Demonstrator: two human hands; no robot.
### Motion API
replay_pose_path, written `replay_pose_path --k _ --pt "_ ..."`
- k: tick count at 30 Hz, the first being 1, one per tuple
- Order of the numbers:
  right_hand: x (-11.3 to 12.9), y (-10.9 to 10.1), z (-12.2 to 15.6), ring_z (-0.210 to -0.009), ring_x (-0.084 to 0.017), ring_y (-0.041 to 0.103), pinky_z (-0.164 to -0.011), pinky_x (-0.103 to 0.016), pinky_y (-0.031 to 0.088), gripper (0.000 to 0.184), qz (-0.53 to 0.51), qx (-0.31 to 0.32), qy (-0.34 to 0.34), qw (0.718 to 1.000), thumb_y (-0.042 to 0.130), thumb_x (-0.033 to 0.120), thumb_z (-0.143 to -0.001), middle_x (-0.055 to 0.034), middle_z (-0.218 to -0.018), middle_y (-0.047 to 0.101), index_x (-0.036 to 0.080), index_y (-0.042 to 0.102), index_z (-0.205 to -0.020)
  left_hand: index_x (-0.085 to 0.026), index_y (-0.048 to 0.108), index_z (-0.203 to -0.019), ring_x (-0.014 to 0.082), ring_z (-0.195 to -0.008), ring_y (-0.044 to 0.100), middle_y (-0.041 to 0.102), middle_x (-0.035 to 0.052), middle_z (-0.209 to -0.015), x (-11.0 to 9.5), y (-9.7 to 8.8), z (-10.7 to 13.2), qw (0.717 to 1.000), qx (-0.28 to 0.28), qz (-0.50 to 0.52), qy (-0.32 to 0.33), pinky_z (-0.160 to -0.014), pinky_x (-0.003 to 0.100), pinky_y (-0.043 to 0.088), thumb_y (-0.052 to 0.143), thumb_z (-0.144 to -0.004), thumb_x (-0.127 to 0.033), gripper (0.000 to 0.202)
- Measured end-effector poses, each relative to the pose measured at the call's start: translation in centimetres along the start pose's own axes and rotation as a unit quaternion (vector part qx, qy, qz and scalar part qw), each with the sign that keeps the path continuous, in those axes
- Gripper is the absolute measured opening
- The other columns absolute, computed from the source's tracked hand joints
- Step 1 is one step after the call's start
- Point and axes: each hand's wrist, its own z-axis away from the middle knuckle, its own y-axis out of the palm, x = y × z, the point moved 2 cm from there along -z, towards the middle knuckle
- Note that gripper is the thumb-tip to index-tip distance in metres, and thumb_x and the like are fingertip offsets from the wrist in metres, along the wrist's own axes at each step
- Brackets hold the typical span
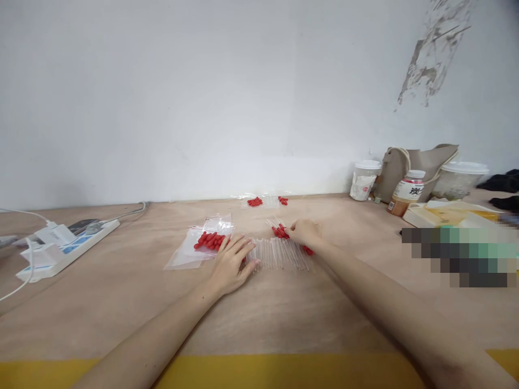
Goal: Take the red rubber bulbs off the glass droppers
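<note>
A row of thin clear tubes (pixel 271 254) lies side by side on the table. My left hand (pixel 232 266) rests at the row's left end, palm down with fingers spread. Its fingertips are near small red bulb-shaped pieces (pixel 208 241) heaped on a clear plastic bag (pixel 182 254). At the far right of the row, my right hand (pixel 304 232) has its fingers pinched together on a red bulb (pixel 279 232) in a small cluster. Slim clear tubes (pixel 274 222) stick out behind that cluster. More red pieces (pixel 308 250) show under the right hand.
By the wall lies another clear bag (pixel 267 202) with red pieces and tubes. A power strip (pixel 68 253) with chargers is on the left. To the right stand a lidded cup (pixel 365 181), a bottle (pixel 407 193), a beige bag (pixel 421 162) and a yellowish tray (pixel 446 213).
</note>
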Motion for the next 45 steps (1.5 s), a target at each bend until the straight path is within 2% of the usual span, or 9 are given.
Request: replay_pose_path --k 5,10,12,16,22,25,28,34,45 --pt "0.2 0.2 0.3 -0.09 -0.028 0.054 -0.077 -0.04 0.03 0.024 -0.003 -0.042 -0.008 0.999 0.048 0.031 -0.075 -0.0117 -0.08 0.066 0.018 0.067 -0.068 -0.019 0.046 -0.117 0.0245 -0.115 0.043 0.054 0.0077 -0.117 0.2 0.1 0.1 0.999 -0.028 -0.006 -0.021 -0.102 0.05 0.024 0.046 -0.083 -0.034 0.037" --pt "-0.9 -1.2 1.9 -0.09 -0.021 0.053 -0.078 -0.036 0.029 0.022 -0.043 -0.098 -0.039 0.994 0.043 0.028 -0.079 -0.0048 -0.084 0.066 0.021 0.063 -0.081 -0.017 0.031 -0.129 0.0267 -0.121 0.034 0.048 0.0112 -0.122 0.6 0.1 0.2 0.997 -0.069 -0.005 -0.031 -0.101 0.049 0.027 0.047 -0.083 -0.032 0.051" --pt "-1.7 -1.7 3.3 -0.09 -0.019 0.052 -0.08 -0.035 0.027 0.019 -0.073 -0.147 -0.104 0.981 0.044 0.029 -0.08 -0.0029 -0.087 0.065 0.021 0.061 -0.085 -0.016 0.032 -0.129 0.0272 -0.125 0.029 0.043 0.0123 -0.127 0.7 0.1 0.2 0.997 -0.079 -0.008 -0.024 -0.1 0.046 0.029 0.048 -0.082 -0.031 0.051" --pt "-3.2 -1.4 6.9 -0.079 -0.017 0.052 -0.079 -0.034 0.026 0.012 -0.109 -0.214 -0.287 0.927 0.048 0.023 -0.08 -0.0014 -0.078 0.065 0.021 0.06 -0.081 -0.016 0.034 -0.129 0.0286 -0.126 0.026 0.039 0.0134 -0.13 0.1 0.3 0.1 0.997 -0.075 -0.012 0.001 -0.1 0.046 0.029 0.048 -0.082 -0.032 0.051" --pt "-2.8 0.3 10.3 -0.077 -0.015 0.051 -0.08 -0.033 0.027 0.01 -0.114 -0.289 -0.42 0.852 0.05 0.018 -0.08 0.0 -0.072 0.064 0.021 0.06 -0.082 -0.022 0.051 -0.116 0.0244 -0.113 0.042 0.055 0.0077 -0.115 -2.2 0.8 -0.1 0.997 -0.021 0.007 0.07 -0.099 0.048 0.022 0.049 -0.083 -0.034 0.035" --pt "-2.2 0.7 10.3 -0.075 -0.014 0.05 -0.08 -0.034 0.028 0.011 -0.119 -0.285 -0.429 0.849 0.05 0.018 -0.081 0.0011 -0.07 0.064 0.022 0.06 -0.084 -0.022 0.059 -0.102 0.0183 -0.091 0.052 0.064 0.0031 -0.092 -3.0 0.9 -0.2 0.996 -0.017 0.022 0.086 -0.093 0.042 0.027 0.048 -0.085 -0.03 0.022" --pt "-2.0 1.0 10.0 -0.078 -0.015 0.051 -0.081 -0.034 0.027 0.013 -0.114 -0.272 -0.415 0.86 0.049 0.021 -0.082 -0.001 -0.073 0.064 0.021 0.061 -0.088 -0.019 0.061 -0.094 0.0144 -0.073 0.051 0.064 0.0007 -0.074 -3.2 1.1 -0.2 0.995 -0.02 0.022 0.098 -0.079 0.035 0.032 0.045 -0.087 -0.024 0.018" --pt "-1.7 1.3 9.9 -0.078 -0.015 0.049 -0.081 -0.035 0.025 0.012 -0.058 -0.267 -0.432 0.859 0.054 0.031 -0.081 -0.0003 -0.076 0.064 0.025 0.063 -0.086 -0.02 0.061 -0.09 0.0148 -0.07 0.049 0.065 -0.0003 -0.069 -3.1 1.2 -0.2 0.993 -0.029 0.008 0.111 -0.074 0.033 0.031 0.045 -0.086 -0.023 0.017" --pt "-1.6 0.4 10.6 -0.066 -0.013 0.04 -0.07 -0.031 0.025 0.022 0.019 -0.24 -0.474 0.847 0.045 0.026 -0.084 -0.0005 -0.059 0.052 0.02 0.062 -0.071 -0.019 0.062 -0.085 0.0147 -0.063 0.048 0.064 0.0007 -0.062 -3.0 1.1 0.0 0.993 -0.03 0.044 0.109 -0.068 0.033 0.032 0.041 -0.086 -0.02 0.021"
